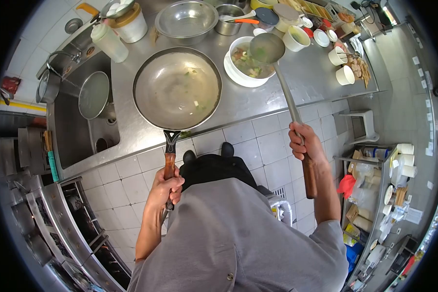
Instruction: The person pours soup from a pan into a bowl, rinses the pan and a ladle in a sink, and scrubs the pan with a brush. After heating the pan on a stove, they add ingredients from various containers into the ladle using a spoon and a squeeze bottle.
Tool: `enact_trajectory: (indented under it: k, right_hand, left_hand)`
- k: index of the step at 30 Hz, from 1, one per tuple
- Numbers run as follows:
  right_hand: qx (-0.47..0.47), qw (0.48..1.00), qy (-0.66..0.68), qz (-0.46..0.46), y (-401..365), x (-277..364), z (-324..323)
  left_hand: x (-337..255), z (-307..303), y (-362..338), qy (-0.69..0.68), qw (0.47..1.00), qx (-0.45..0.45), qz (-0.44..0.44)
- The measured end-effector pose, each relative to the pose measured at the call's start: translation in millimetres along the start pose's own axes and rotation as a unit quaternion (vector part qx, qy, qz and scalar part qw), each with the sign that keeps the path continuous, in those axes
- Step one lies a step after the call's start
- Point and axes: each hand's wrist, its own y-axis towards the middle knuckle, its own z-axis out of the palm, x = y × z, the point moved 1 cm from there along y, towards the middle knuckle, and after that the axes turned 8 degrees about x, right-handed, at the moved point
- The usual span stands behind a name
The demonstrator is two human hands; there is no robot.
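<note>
White-walled, the soup bowl (240,78) held cloudy broth with green pieces, the head of the ladle (287,93) poised above its far right side. The right hand (304,141) gripped the ladle's shaft; the left hand (167,188) was closed around the handle of the wok (155,82), which carried green scraps near the tabletop's (316,73) front edge. Bare steel lay open right of the bowl.

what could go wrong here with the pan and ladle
The long-handled grey metal ladle, in the right hand, reaches over part of the white round soup bowl and might knock it. The round silvery metal wok, gripped by the left hand, might tilt and spill its green scraps.
</note>
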Motion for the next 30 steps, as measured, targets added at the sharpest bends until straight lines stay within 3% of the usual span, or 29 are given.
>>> enact_trajectory:
  k: [8, 11, 14, 17, 20, 26, 29, 30]
  right_hand:
    - [-0.093, 0.977, -0.182, -0.055, 9.5, -21.6, -10.1]
    - [-0.157, 0.872, -0.433, -0.168, 12.0, -35.9, -24.5]
    - [-0.178, 0.787, -0.529, -0.263, 10.8, -39.4, -21.9]
    - [-0.134, 0.881, -0.421, -0.166, 1.4, -44.1, -9.6]
    - [-0.075, 0.935, -0.34, -0.063, -13.6, -33.6, 22.8]
    - [-0.005, 0.861, -0.498, -0.101, 11.6, -48.0, 35.9]
    - [0.041, 0.846, -0.527, -0.075, 23.0, -61.7, 32.7]
    - [0.079, 0.883, -0.462, -0.04, 24.3, -72.1, 34.3]
  left_hand:
    - [-0.8, 0.0, 0.6, 0.013, 1.0, 0.005, 0.002]
    - [-1.4, 0.2, 1.1, 0.024, 1.0, 0.003, 0.004]
    - [-0.6, -2.4, 2.4, 0.037, 0.999, 0.003, 0.007]
    - [-4.0, -1.7, 1.5, 0.044, 0.999, -0.004, 0.005]
    - [-5.0, -4.1, 2.1, 0.059, 0.998, -0.003, 0.016]
    - [-8.4, -9.5, 0.3, 0.083, 0.996, -0.004, 0.024]
    - [-9.7, -9.5, 0.7, 0.091, 0.995, -0.004, 0.036]
    - [-9.5, -9.0, 1.0, 0.091, 0.995, -0.004, 0.041]
